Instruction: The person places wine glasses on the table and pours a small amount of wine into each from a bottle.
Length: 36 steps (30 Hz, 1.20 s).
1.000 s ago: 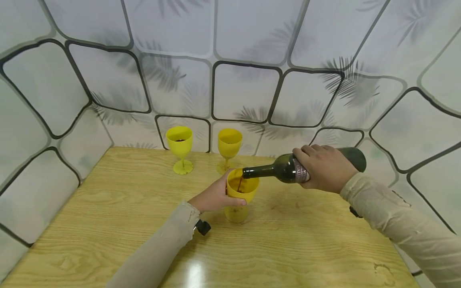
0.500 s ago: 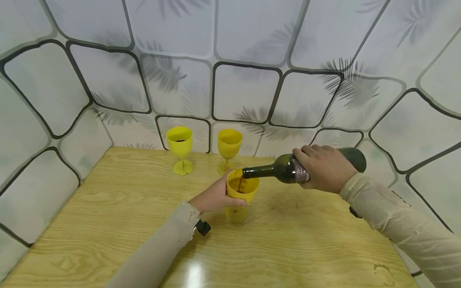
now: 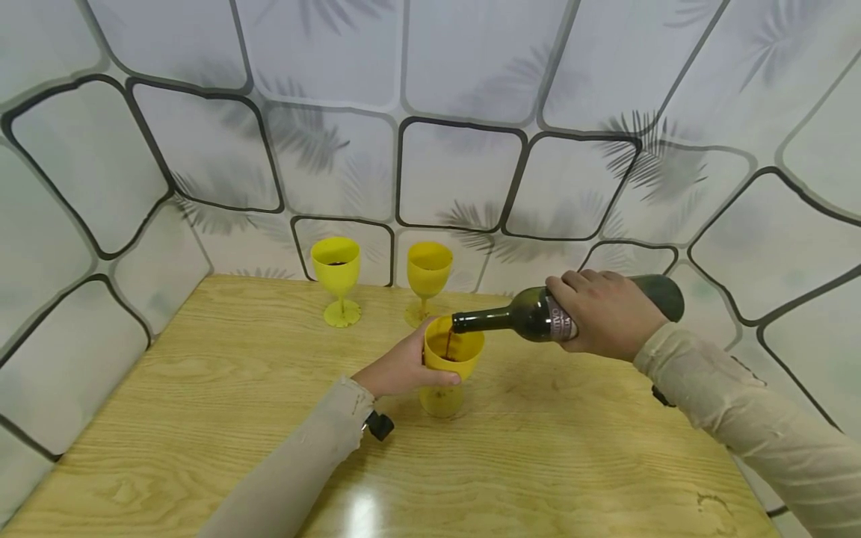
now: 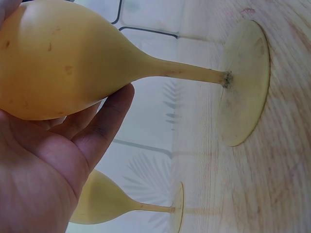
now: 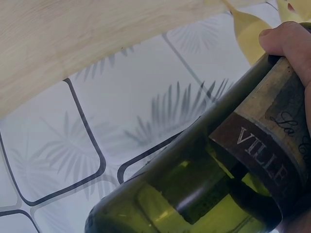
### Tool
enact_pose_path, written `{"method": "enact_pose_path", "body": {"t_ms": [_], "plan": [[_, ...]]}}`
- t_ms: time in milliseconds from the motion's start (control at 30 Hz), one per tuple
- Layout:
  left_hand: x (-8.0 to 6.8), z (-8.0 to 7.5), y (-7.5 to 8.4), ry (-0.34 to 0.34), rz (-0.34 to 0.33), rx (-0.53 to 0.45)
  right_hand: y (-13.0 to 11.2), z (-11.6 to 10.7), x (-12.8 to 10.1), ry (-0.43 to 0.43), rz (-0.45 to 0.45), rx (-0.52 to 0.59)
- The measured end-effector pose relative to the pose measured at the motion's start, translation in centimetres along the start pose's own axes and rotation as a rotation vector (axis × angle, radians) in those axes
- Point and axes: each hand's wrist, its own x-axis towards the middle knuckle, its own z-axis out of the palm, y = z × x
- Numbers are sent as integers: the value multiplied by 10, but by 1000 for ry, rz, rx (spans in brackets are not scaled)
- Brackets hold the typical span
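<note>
Wine bottle (image 3: pixel 531 317), gripped in right hand (image 3: pixel 608 314), lies near-horizontal at table (image 3: pixel 202 418) centre, neck at 9 o'clock over yellow goblet (image 3: pixel 452 359). Left hand (image 3: pixel 400 368) fingers curl round goblet bowl.

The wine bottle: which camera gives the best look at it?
The head view: it shows the whole green wine bottle tipped sideways in the right hand, pouring into the yellow goblet the left hand holds. The right wrist view shows only its label and shoulder close up; the left wrist view misses it.
</note>
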Motion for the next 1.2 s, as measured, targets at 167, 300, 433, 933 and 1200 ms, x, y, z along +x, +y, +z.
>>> {"method": "enact_pose_path", "body": {"t_ms": [167,300,433,933,1200], "plan": [[0,0,0,6,-10,14,0,-1,-1,-1,0,-11],[0,0,0,12,-14,21,0,-1,-1,-1,1,-14],[-1,1,1,12,-12,15,0,-2,-1,0,1,-16],[0,0,-1,1,-2,0,0,-4,-1,-2,-5,-17],[0,0,-1,-3,7,0,0,-5,0,2,-6,-23]]}}
